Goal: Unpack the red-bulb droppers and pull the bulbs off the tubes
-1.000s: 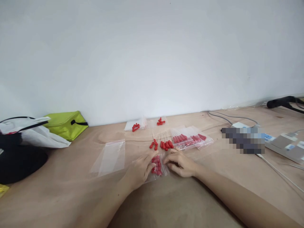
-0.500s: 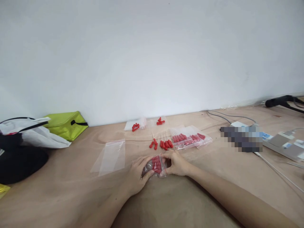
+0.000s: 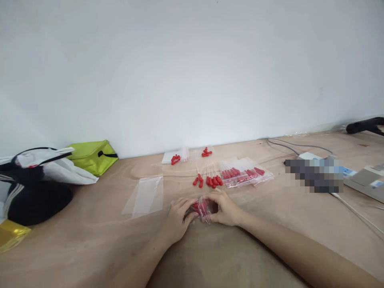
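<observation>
Between my hands is a clear zip bag with red rubber-like pieces inside. My left hand is closed around its left part, thumb in front and fingers behind. At the zip end, my right hand pinches the bag with thumb and fingertips. Just beyond lie loose red-tipped sticks with pale shafts. To their right, filled zip bags of similar red-tipped pieces overlap. Flat, unfilled zip bags rest to the left of the hands.
Small red pieces lie on bags near the wall. A green bag, a white bag and a black cap occupy the left. On the right are a power strip, cables and a pixelated dark object.
The held bag is more bunched, with less of the red contents showing between my hands. The whole scene has shifted slightly right in view as the camera turned.
</observation>
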A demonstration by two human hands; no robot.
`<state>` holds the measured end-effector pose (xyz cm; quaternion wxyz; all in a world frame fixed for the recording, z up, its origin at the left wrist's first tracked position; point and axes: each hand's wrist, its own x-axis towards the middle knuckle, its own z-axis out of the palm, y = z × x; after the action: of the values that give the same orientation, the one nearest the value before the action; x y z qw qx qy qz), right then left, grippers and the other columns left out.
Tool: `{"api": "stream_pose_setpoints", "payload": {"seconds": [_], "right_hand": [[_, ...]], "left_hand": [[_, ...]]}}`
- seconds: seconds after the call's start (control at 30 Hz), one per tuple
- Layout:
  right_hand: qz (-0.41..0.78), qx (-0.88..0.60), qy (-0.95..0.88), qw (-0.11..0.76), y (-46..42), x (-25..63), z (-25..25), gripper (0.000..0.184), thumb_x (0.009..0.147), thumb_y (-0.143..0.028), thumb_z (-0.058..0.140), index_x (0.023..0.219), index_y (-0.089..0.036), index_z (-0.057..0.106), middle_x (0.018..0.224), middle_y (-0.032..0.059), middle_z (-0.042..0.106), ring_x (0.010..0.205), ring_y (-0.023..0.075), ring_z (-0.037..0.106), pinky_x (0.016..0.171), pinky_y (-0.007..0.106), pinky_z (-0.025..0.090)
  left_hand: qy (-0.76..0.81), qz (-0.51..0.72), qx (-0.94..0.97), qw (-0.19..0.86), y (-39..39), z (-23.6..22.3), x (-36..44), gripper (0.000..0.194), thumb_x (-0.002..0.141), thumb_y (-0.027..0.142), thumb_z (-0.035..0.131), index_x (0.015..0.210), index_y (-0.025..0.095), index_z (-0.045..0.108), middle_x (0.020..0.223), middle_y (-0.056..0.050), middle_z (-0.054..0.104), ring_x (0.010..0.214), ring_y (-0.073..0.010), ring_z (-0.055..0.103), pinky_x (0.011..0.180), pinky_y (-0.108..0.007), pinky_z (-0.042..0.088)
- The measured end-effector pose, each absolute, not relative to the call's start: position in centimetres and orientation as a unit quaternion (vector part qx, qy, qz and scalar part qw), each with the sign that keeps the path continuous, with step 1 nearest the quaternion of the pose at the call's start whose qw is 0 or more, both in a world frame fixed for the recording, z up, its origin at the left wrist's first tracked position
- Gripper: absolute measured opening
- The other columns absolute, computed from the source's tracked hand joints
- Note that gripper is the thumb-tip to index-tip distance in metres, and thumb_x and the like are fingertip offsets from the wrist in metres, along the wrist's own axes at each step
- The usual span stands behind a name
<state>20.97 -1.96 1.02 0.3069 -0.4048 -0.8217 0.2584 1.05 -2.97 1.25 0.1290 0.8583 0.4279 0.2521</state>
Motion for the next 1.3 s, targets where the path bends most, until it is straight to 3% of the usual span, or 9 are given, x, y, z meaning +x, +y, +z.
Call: {"api": "stream_pose_setpoints", "payload": {"seconds": [0.23,0.4,0.53,0.7,0.87,1.1,1.3], "right_hand": [[0.235,-0.405,-0.822,0.322,-1.6,21.5,1.1,0.020,0.059,-0.021,0.066,0.078,-0.020,0.061,0.071,-0.0013,0.057,0.073,0.0147,0.049,0.072,0.029,0.036],[0.217,-0.394,-0.833,0.323,-1.4,22.0,0.7,0.035,0.058,-0.036,0.071,0.089,-0.022,0.062,0.083,0.0023,0.060,0.082,0.0180,0.050,0.076,0.033,0.037],[0.253,-0.391,-0.824,0.323,-1.4,21.9,1.0,0.023,0.069,-0.039,0.064,0.087,-0.025,0.065,0.079,0.0009,0.063,0.080,0.0161,0.052,0.075,0.031,0.038],[0.315,-0.401,-0.799,0.318,-1.0,22.4,1.2,0.017,0.059,-0.024,0.068,0.074,-0.018,0.064,0.063,-0.0028,0.056,0.061,0.0105,0.049,0.059,0.023,0.039],[0.418,-0.408,-0.746,0.320,-0.6,23.3,1.2,0.027,0.052,-0.014,0.066,0.078,-0.016,0.059,0.066,-0.0043,0.053,0.056,0.0067,0.046,0.050,0.019,0.037],[0.517,-0.348,-0.719,0.306,0.4,25.1,3.4,0.016,0.056,-0.018,0.064,0.070,-0.016,0.057,0.068,-0.0028,0.058,0.057,0.0075,0.052,0.052,0.020,0.041],[0.542,-0.410,-0.668,0.302,2.2,29.1,5.3,0.016,0.057,-0.020,0.065,0.073,-0.016,0.061,0.067,-0.0003,0.063,0.061,0.0105,0.057,0.058,0.023,0.044]], "left_hand": [[0.419,0.257,0.859,0.141,-2.9,1.0,0.9,0.027,0.079,0.023,0.053,0.106,0.021,0.054,0.098,-0.005,0.062,0.091,-0.0183,0.056,0.080,-0.035,0.045],[0.423,0.258,0.855,0.152,-2.8,1.1,0.9,0.027,0.079,0.023,0.053,0.106,0.020,0.055,0.097,-0.006,0.062,0.090,-0.0188,0.055,0.078,-0.035,0.046],[0.428,0.256,0.853,0.157,-2.8,1.2,1.0,0.027,0.079,0.024,0.052,0.105,0.020,0.055,0.097,-0.006,0.062,0.091,-0.0190,0.055,0.078,-0.035,0.045],[0.438,0.255,0.848,0.158,-2.9,1.1,0.9,0.027,0.078,0.024,0.054,0.105,0.021,0.055,0.096,-0.005,0.062,0.089,-0.0184,0.055,0.078,-0.035,0.045],[0.433,0.255,0.850,0.158,-2.8,1.0,0.8,0.027,0.079,0.025,0.053,0.105,0.020,0.055,0.095,-0.005,0.062,0.089,-0.0182,0.055,0.077,-0.035,0.046],[0.439,0.253,0.846,0.162,-2.9,1.4,0.7,0.026,0.078,0.025,0.052,0.104,0.021,0.056,0.094,-0.005,0.062,0.087,-0.0178,0.056,0.077,-0.035,0.046],[0.433,0.250,0.852,0.152,-2.9,1.4,0.6,0.028,0.079,0.026,0.052,0.106,0.022,0.054,0.098,-0.005,0.062,0.091,-0.0187,0.056,0.078,-0.036,0.046]]}}
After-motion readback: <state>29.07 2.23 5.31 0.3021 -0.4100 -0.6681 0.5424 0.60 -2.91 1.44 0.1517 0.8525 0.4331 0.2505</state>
